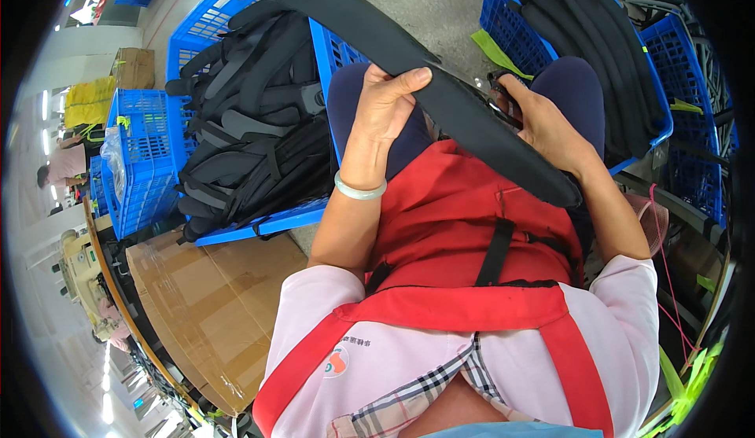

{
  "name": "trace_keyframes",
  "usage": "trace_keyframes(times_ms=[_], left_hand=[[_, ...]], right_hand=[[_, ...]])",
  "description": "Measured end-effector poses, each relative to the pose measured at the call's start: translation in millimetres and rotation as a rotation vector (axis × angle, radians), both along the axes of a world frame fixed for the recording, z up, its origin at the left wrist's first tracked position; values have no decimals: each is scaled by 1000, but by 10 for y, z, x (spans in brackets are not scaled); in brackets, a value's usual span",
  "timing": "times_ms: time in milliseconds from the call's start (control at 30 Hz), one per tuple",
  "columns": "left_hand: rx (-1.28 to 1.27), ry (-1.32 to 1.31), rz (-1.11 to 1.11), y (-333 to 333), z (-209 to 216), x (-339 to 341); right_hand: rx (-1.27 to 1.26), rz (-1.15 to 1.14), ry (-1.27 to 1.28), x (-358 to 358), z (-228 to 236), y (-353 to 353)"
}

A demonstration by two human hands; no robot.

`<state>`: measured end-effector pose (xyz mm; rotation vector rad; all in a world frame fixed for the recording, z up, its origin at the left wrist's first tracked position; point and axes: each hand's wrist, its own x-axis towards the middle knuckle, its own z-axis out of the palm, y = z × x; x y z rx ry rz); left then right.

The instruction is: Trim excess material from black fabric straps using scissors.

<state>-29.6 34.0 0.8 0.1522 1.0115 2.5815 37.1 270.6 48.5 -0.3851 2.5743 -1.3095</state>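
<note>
A long black padded strap [358, 25] runs slantwise across my lap, from the upper left down to a rounded end by my right forearm. My left hand [383, 112] grips it near the middle, with the thumb on top and the fingers partly hidden beneath. On the strap's right side, my right hand [550, 127] is closed around a pair of scissors [495, 110] with dark handles and shiny metal. The scissors lie close to the strap's edge, which covers part of them. I cannot make out whether the blades touch it.
A blue crate [228, 237] heaped with black straps stands at my left, beside a cardboard box [212, 296]. Another blue crate [503, 13], at the far right, holds stacked black straps. More blue crates [145, 123] stand farther out. A red apron [464, 210] covers my lap.
</note>
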Motion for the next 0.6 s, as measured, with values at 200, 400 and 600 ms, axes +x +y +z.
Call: trace_keyframes(times_ms=[200, 400, 600], left_hand=[[10, -15, 8, -6, 27, 29], [17, -44, 7, 12, 37, 31], [40, -114, 19, -33, 71, 12]], right_hand=[[93, 1, -104, -63, -57, -153], [-8, -72, -72, -32, -183, -211], [16, -38, -4, -48, -318, -158]])
